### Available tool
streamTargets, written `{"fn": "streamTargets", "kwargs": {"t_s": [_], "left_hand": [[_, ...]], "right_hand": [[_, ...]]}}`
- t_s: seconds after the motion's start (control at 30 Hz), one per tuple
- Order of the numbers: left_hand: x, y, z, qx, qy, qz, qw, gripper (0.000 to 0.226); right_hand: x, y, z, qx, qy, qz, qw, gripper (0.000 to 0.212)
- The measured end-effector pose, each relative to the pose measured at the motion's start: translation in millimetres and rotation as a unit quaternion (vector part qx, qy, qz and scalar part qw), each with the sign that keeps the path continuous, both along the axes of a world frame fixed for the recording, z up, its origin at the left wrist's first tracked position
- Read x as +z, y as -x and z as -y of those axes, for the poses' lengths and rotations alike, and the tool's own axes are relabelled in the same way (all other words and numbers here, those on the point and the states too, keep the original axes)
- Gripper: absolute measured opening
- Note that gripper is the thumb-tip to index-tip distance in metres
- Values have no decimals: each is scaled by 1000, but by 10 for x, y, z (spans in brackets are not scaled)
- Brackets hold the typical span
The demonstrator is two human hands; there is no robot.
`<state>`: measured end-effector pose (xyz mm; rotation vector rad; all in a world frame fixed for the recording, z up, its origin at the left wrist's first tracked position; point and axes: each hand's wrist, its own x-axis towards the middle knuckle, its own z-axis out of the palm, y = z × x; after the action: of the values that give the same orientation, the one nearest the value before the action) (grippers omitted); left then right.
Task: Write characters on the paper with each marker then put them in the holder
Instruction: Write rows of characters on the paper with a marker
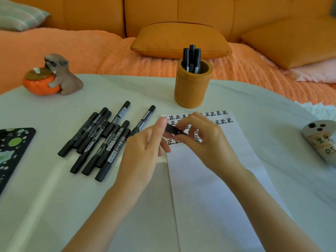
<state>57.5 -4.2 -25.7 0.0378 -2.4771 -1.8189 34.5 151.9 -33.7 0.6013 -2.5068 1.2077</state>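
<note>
A black marker [173, 130] is held between both hands above the white paper [214, 179]. My left hand [143, 153] pinches its left end with thumb and fingers. My right hand [205, 140] curls its fingers round the marker's right part, hiding most of the barrel. Rows of black characters [218, 117] fill the paper's top. The orange-brown holder [192, 88] stands behind the paper with three black markers [191, 59] upright in it. Several black markers [101, 140] lie in a loose pile left of the paper.
A pug figurine hugging an orange fruit [52, 77] sits at the table's far left. A dark patterned object [12, 151] lies at the left edge. A white cylindrical item with writing [321, 140] lies at the right edge. Orange cushions and a sofa lie behind the white table [54, 197].
</note>
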Motion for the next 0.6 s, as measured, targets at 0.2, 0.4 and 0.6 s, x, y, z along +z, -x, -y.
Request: {"fn": "streamTargets", "kwargs": {"t_s": [0.2, 0.4, 0.6], "left_hand": [[-126, 112, 173, 48, 209, -77, 974, 16], [-254, 189, 266, 43, 340, -89, 935, 26], [-292, 230, 280, 39, 367, -76, 926, 25]], "right_hand": [[345, 374, -73, -133, 200, -23, 971, 14], [549, 902, -92, -205, 263, -144, 932, 23], [598, 1218, -93, -212, 238, -229, 920, 59]]}}
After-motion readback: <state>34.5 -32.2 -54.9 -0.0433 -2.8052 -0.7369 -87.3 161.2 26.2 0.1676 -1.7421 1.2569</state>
